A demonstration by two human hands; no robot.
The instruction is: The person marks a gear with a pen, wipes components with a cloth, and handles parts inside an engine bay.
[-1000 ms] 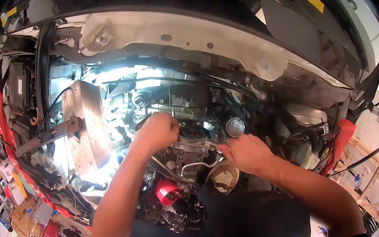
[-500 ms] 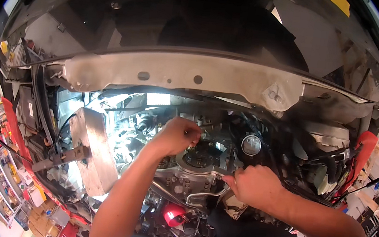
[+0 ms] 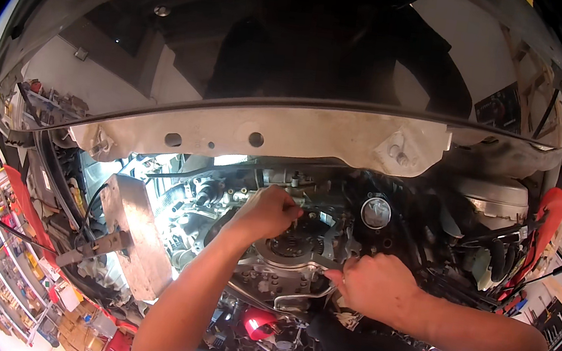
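Work at the engine (image 3: pixel 268 283) seems to be at a hands-on stage around its round opening (image 3: pixel 290 245), just below mid-view. From that opening, your left hand (image 3: pixel 266 214) sits toward eleven o'clock, wrist arched over, fingers curled down; whether they pinch anything or hang loose can't be told. Your right hand (image 3: pixel 380 284), between three and four o'clock, is closed in a fist beside the metal rim (image 3: pixel 298 264), anything inside it hidden. The next move probably calls for steady knuckles and careful left fingertips.
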